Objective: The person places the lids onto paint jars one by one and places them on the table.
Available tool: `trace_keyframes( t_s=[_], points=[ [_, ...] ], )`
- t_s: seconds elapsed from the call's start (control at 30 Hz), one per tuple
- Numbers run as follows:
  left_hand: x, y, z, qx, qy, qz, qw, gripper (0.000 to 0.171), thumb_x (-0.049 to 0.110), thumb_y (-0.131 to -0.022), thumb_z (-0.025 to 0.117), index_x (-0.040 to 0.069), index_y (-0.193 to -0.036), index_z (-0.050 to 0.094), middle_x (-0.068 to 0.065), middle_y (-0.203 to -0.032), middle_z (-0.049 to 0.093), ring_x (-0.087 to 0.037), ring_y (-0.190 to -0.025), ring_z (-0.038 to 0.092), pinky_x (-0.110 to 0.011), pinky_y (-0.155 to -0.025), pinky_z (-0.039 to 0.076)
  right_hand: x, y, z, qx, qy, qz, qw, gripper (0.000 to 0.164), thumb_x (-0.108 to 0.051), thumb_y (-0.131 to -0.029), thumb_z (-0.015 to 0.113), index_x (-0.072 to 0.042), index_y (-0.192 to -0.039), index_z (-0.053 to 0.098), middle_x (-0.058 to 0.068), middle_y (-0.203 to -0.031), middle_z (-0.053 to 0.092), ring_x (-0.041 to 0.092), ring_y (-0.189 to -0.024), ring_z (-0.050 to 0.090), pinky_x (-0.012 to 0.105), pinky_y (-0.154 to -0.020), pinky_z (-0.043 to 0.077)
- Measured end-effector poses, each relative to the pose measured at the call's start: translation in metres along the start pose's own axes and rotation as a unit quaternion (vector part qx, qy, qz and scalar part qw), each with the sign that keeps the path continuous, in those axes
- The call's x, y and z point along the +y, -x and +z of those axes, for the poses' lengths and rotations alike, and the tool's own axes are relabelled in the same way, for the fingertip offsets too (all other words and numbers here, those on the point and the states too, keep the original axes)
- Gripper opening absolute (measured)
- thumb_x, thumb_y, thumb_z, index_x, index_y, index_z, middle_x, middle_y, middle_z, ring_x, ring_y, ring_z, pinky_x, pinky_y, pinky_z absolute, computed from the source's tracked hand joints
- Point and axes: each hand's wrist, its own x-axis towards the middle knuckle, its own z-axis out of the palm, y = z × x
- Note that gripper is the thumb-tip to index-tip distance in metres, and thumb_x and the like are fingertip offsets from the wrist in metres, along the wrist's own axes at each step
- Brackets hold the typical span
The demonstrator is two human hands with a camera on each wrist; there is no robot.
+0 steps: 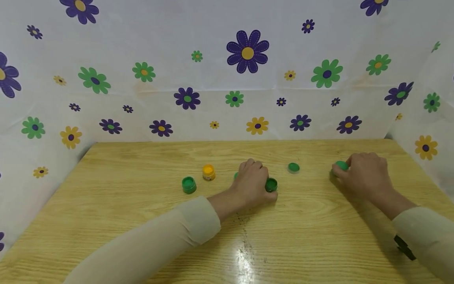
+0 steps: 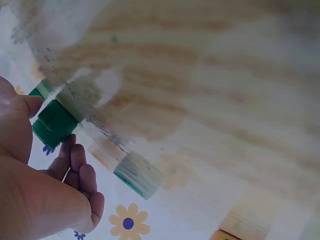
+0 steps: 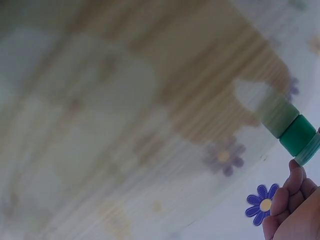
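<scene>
In the head view my left hand [image 1: 252, 182] grips an open dark green paint jar [image 1: 271, 184] at the middle of the wooden table, thumb on the near side. The left wrist view shows this jar [image 2: 56, 121] between thumb and fingers, its base at the tabletop. My right hand [image 1: 367, 173], farther right, holds a green paint jar [image 1: 341, 165] with its cap on; in the right wrist view its fingertips are at the cap end of the jar [image 3: 297, 135]. Between the hands lies a loose green lid [image 1: 293, 167]. Another green piece [image 1: 236, 175] is mostly hidden behind my left hand.
Left of my left hand stand an open green jar [image 1: 189, 185] and an open yellow jar [image 1: 209, 172]. A flower-patterned cloth [image 1: 213, 75] hangs behind and at both sides of the table [image 1: 142, 165]. Something black [image 1: 404, 247] shows below the right sleeve.
</scene>
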Motion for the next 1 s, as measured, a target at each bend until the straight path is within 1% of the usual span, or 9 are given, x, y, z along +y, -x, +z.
trace_keyframes(
  t_s=[0.1, 0.17, 0.23, 0.3, 0.37, 0.43, 0.67, 0.8, 1.0],
  points=[
    [0.0, -0.001, 0.0, -0.007, -0.006, 0.001, 1.0, 0.038, 0.051, -0.086, 0.068, 0.015, -0.08, 0.058, 0.003, -0.086, 0.053, -0.017, -0.086, 0.043, -0.041, -0.101, 0.04, 0.005, 0.0, -0.002, 0.003, 0.0, 0.004, 1.0, 0.051, -0.042, -0.093, 0.052, -0.015, -0.05, 0.05, 0.003, -0.056, 0.048, 0.027, -0.063, 0.048, 0.042, -0.061, 0.035],
    [0.0, -0.002, 0.0, -0.013, -0.005, 0.001, 0.9999, 0.038, 0.051, -0.086, 0.069, 0.015, -0.077, 0.057, 0.003, -0.084, 0.052, -0.017, -0.085, 0.043, -0.041, -0.1, 0.04, 0.007, 0.001, -0.003, 0.007, -0.004, 0.008, 1.0, 0.051, -0.042, -0.093, 0.054, -0.013, -0.051, 0.054, 0.004, -0.058, 0.05, 0.027, -0.063, 0.047, 0.042, -0.063, 0.034],
    [0.0, -0.002, 0.001, -0.018, -0.005, 0.0, 0.9998, 0.038, 0.05, -0.085, 0.069, 0.016, -0.075, 0.056, 0.004, -0.084, 0.052, -0.018, -0.084, 0.043, -0.041, -0.098, 0.04, 0.007, 0.002, -0.003, 0.013, -0.008, 0.011, 1.0, 0.049, -0.043, -0.093, 0.055, -0.005, -0.063, 0.064, 0.012, -0.066, 0.059, 0.033, -0.069, 0.052, 0.048, -0.067, 0.037],
    [0.0, -0.002, 0.001, -0.021, 0.0, 0.0, 0.9998, 0.038, 0.05, -0.085, 0.07, 0.016, -0.073, 0.055, 0.003, -0.084, 0.052, -0.018, -0.085, 0.043, -0.041, -0.098, 0.04, 0.006, 0.002, -0.003, 0.014, -0.013, 0.017, 1.0, 0.052, -0.046, -0.093, 0.055, 0.003, -0.082, 0.069, 0.022, -0.083, 0.065, 0.042, -0.082, 0.054, 0.056, -0.073, 0.038],
    [-0.001, -0.001, 0.0, -0.021, 0.005, -0.001, 0.9998, 0.038, 0.049, -0.084, 0.071, 0.016, -0.072, 0.055, 0.003, -0.085, 0.053, -0.018, -0.086, 0.043, -0.041, -0.1, 0.039, 0.004, 0.002, -0.002, 0.017, -0.016, 0.019, 1.0, 0.058, -0.047, -0.094, 0.054, 0.009, -0.1, 0.068, 0.03, -0.1, 0.065, 0.048, -0.096, 0.052, 0.062, -0.08, 0.037],
    [-0.001, 0.0, 0.0, -0.02, 0.007, -0.002, 0.9998, 0.038, 0.049, -0.084, 0.071, 0.016, -0.072, 0.055, 0.003, -0.086, 0.053, -0.018, -0.087, 0.043, -0.041, -0.102, 0.038, 0.002, 0.002, -0.002, 0.018, -0.015, 0.02, 1.0, 0.061, -0.048, -0.095, 0.054, 0.01, -0.108, 0.065, 0.033, -0.109, 0.062, 0.052, -0.104, 0.048, 0.066, -0.085, 0.036],
    [-0.008, 0.013, -0.001, -0.01, 0.01, -0.004, 0.9999, 0.035, 0.046, -0.081, 0.072, 0.015, -0.075, 0.058, 0.004, -0.082, 0.052, -0.017, -0.082, 0.042, -0.037, -0.091, 0.038, -0.015, -0.001, -0.002, 0.028, -0.018, 0.007, 0.999, 0.059, -0.045, -0.094, 0.058, 0.011, -0.109, 0.062, 0.034, -0.112, 0.061, 0.052, -0.109, 0.045, 0.066, -0.089, 0.033],
    [-0.015, 0.025, -0.004, 0.002, 0.035, -0.009, 0.9994, 0.033, 0.043, -0.079, 0.073, 0.012, -0.086, 0.064, 0.003, -0.089, 0.058, -0.016, -0.086, 0.044, -0.042, -0.1, 0.039, -0.031, -0.002, -0.003, 0.039, -0.018, -0.016, 0.999, 0.055, -0.043, -0.092, 0.06, 0.01, -0.106, 0.065, 0.032, -0.109, 0.064, 0.051, -0.11, 0.049, 0.066, -0.089, 0.036],
    [-0.024, 0.04, -0.007, 0.011, 0.06, -0.012, 0.9981, 0.035, 0.04, -0.078, 0.074, 0.008, -0.09, 0.066, 0.001, -0.093, 0.061, -0.018, -0.089, 0.046, -0.046, -0.104, 0.038, -0.049, -0.004, -0.001, 0.017, -0.037, -0.023, 0.999, 0.054, -0.042, -0.093, 0.059, 0.01, -0.107, 0.066, 0.03, -0.11, 0.065, 0.049, -0.109, 0.05, 0.065, -0.089, 0.036]
  ],
)
